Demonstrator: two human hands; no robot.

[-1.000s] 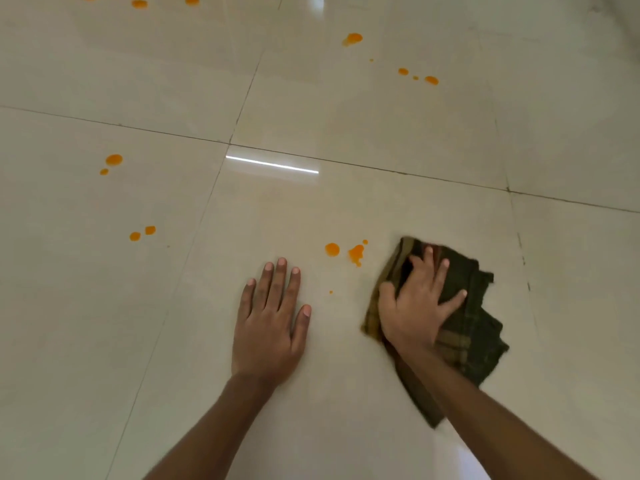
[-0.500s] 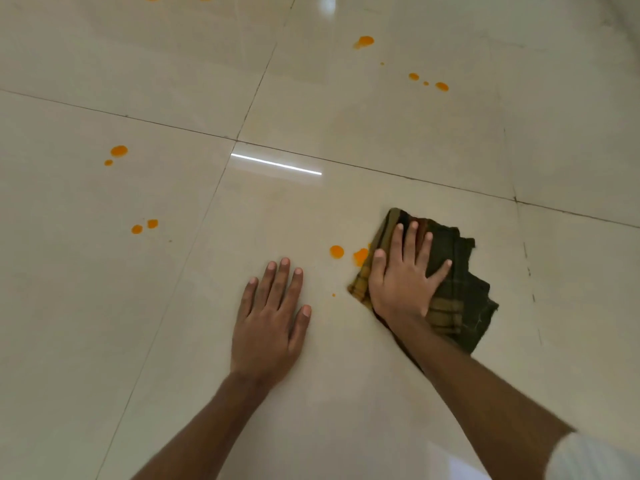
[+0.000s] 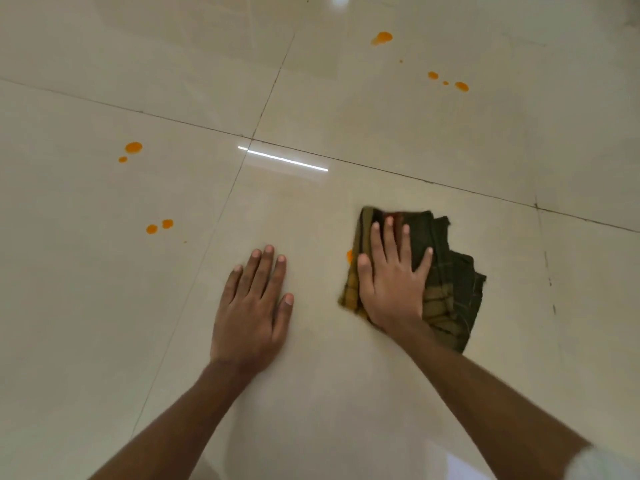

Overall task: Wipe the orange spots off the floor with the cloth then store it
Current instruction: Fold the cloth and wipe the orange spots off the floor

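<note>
A dark green checked cloth (image 3: 450,278) lies folded on the cream tiled floor. My right hand (image 3: 391,282) presses flat on its left half, fingers spread. A sliver of an orange spot (image 3: 349,256) shows at the cloth's left edge, by my thumb. My left hand (image 3: 254,306) rests flat on the bare tile to the left, holding nothing. More orange spots sit to the left as two pairs: an upper pair (image 3: 133,147) and a lower pair (image 3: 167,223). Farther away at the upper right there are one larger orange drop (image 3: 382,37) and a row of small drops (image 3: 461,86).
Dark grout lines (image 3: 381,169) cross the glossy tiles, and a bright strip of light (image 3: 287,160) reflects just beyond my hands. A white sleeve edge (image 3: 602,462) shows at the bottom right corner.
My right hand slid the cloth forward and to the left over the two orange spots near it; only a sliver of one still shows. My left hand stayed planted.
</note>
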